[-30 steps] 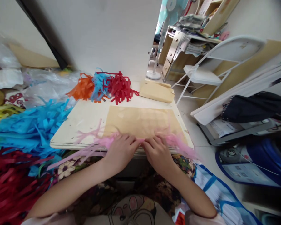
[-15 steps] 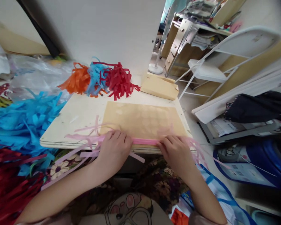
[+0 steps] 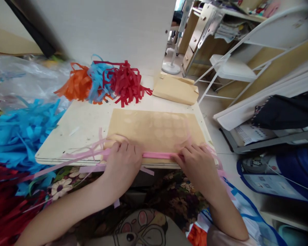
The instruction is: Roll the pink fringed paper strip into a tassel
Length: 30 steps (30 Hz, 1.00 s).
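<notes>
My left hand (image 3: pixel 123 163) and my right hand (image 3: pixel 199 164) press on a rolled strip of pink fringed paper (image 3: pixel 157 155) at the near edge of a low pale wooden board (image 3: pixel 87 124). The fingers of both hands curl over the roll, one hand at each end, and loose pink fringes spill out to the left and right. The roll lies along the near side of a tan paper sheet (image 3: pixel 156 128) marked with faint round spots. Orange, blue and red paper tassels (image 3: pixel 105 82) lie at the board's far side.
A folded tan paper packet (image 3: pixel 176 89) rests at the board's far right corner. Heaps of blue (image 3: pixel 17 126) and red (image 3: pixel 5 201) fringed paper lie on the left. A white folding chair (image 3: pixel 233 68) and a dark bag (image 3: pixel 284 112) stand on the right.
My hands have moved apart along the pink paper, from touching at the middle to its two ends. The roll between them now shows as a tight pink band.
</notes>
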### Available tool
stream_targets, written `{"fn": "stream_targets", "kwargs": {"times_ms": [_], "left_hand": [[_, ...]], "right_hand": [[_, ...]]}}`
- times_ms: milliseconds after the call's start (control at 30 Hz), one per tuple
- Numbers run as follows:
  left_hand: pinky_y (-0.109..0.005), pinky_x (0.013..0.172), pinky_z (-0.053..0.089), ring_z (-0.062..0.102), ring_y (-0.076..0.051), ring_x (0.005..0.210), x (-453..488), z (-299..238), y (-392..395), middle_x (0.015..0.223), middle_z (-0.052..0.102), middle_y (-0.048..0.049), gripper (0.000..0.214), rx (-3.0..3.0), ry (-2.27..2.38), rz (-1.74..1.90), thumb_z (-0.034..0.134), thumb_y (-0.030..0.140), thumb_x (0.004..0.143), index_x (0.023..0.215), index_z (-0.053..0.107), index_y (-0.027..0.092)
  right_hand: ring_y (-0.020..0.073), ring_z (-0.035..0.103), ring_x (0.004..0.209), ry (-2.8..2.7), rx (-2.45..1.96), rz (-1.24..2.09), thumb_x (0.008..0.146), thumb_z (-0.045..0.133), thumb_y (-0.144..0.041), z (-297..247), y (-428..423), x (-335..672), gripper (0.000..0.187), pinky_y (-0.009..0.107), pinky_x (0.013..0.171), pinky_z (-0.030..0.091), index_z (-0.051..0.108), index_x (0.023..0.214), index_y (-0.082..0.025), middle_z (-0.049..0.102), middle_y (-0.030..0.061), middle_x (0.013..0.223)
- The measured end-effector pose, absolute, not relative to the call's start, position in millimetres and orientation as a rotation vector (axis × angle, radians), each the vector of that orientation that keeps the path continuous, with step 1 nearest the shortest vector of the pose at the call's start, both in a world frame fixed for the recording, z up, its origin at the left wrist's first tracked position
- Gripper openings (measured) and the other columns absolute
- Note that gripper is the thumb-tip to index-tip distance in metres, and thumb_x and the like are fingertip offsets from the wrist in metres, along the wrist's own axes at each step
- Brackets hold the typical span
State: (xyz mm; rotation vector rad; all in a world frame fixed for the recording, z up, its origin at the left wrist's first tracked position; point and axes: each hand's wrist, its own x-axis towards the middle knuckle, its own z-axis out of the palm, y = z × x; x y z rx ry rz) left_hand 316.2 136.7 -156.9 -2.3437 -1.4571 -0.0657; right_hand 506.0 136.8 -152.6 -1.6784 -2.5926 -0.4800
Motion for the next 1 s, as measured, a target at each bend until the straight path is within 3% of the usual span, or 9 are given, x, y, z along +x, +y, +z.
{"fn": "stream_targets", "kwargs": {"times_ms": [367, 567, 767, 900, 1000], "left_hand": [[-0.031, 0.049, 0.029, 0.048, -0.022, 0.054, 320, -151, 136, 0.053, 0.051, -0.0078, 0.018, -2.348, -1.422, -0.089, 0.039, 0.003, 0.067, 0.057, 0.051, 0.012], [-0.031, 0.052, 0.028, 0.048, -0.019, 0.06, 321, -160, 138, 0.062, 0.054, -0.0027, 0.018, -2.469, -1.076, -0.293, 0.039, 0.005, 0.069, 0.068, 0.053, 0.016], [-0.031, 0.056, 0.029, 0.048, -0.017, 0.063, 314, -165, 129, 0.059, 0.056, -0.0025, 0.02, -2.471, -1.069, -0.442, 0.038, 0.005, 0.071, 0.069, 0.057, 0.013], [-0.031, 0.058, 0.03, 0.05, -0.018, 0.073, 308, -164, 116, 0.077, 0.062, -0.0056, 0.026, -2.515, -1.168, -0.406, 0.036, 0.005, 0.074, 0.087, 0.058, 0.01], [-0.031, 0.06, 0.03, 0.051, -0.019, 0.081, 305, -167, 109, 0.09, 0.061, -0.0086, 0.033, -2.477, -1.198, -0.416, 0.031, 0.002, 0.074, 0.097, 0.055, 0.006]], "right_hand": [[0.0171, 0.047, 0.059, -2.746, -1.693, -0.405, 0.077, 0.05, -0.029, -141, 144, 501, 0.02, 0.028, 0.056, 0.024, 0.055, 0.064, -0.016, 0.056, 0.0032, 0.063], [0.02, 0.044, 0.073, -2.547, -1.673, -0.748, 0.073, 0.05, -0.017, -144, 131, 484, 0.008, 0.036, 0.079, 0.024, 0.057, 0.071, -0.015, 0.054, 0.0043, 0.069], [0.0184, 0.043, 0.073, -2.602, -1.45, -0.826, 0.075, 0.041, -0.011, -161, 114, 475, 0.022, 0.036, 0.078, 0.027, 0.058, 0.09, -0.015, 0.052, 0.0037, 0.07], [0.0212, 0.046, 0.076, -2.582, -1.608, -0.757, 0.074, 0.04, -0.01, -167, 104, 462, 0.042, 0.042, 0.079, 0.027, 0.045, 0.115, -0.018, 0.054, 0.0082, 0.078], [0.0241, 0.048, 0.08, -2.571, -1.672, -0.741, 0.073, 0.037, -0.007, -169, 97, 445, 0.048, 0.045, 0.077, 0.029, 0.041, 0.119, -0.017, 0.055, 0.0128, 0.081]]}}
